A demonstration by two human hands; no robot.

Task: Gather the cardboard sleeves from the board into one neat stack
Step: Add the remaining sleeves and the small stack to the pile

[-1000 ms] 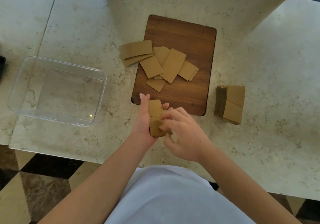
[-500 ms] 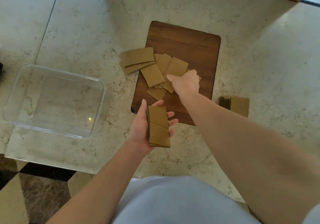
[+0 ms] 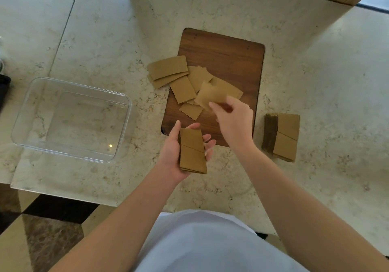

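- Pale stone with brown veins makes up the surface (image 3: 315,103), and a dark checkered floor shows below its near edge.
- I see a brown wooden board (image 3: 227,57) lying flat in the middle, with loose cardboard sleeves (image 3: 183,88) spread over its left part; two of them hang off the left edge onto the stone.
- My left hand (image 3: 174,151) is palm up just in front of the board, its thumb and fingers wrapped lightly around a small stack of sleeves (image 3: 192,151). I think it holds them like a tray so each new one can drop on top and stay lined up.
- My right hand (image 3: 233,120) is over the board, and its fingers (image 3: 214,105) pinch one sleeve (image 3: 210,97) by the near edge. That sleeve is tilted up off the pile.
- I guess this sleeve goes next onto the stack in the left hand. Several sleeves are left on the board, so the job is only partly done.
- Another tidy pile of sleeves (image 3: 284,137) sits on the stone to the right of the board.
- One clear plastic box (image 3: 71,82) sits well off to the left, with nothing in it.
- I can read no words or labels on anything.
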